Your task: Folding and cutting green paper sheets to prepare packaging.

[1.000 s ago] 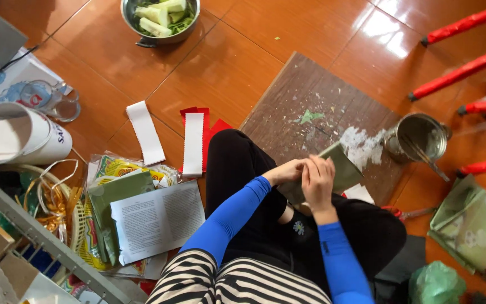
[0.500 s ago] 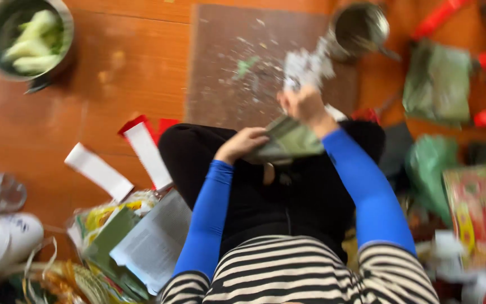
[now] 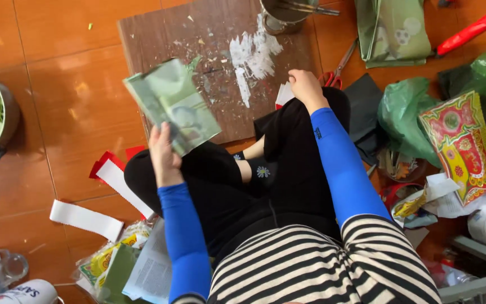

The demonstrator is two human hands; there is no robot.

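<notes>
A flat, glossy green printed paper packet is tilted above the scuffed brown board, pinched at its lower edge by the left hand, thumb over fingers. The right hand rests curled on the black-clad knee, touching small white paper slips. White paste smears streak the board.

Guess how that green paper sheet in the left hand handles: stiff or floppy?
Probably light and semi-stiff: the green paper sheet stands up from the left hand, gripped at its lower edge only, without drooping. It looks folded or layered, which likely adds stiffness. Its surface seems glossy, so it may slip in a loose pinch.
</notes>
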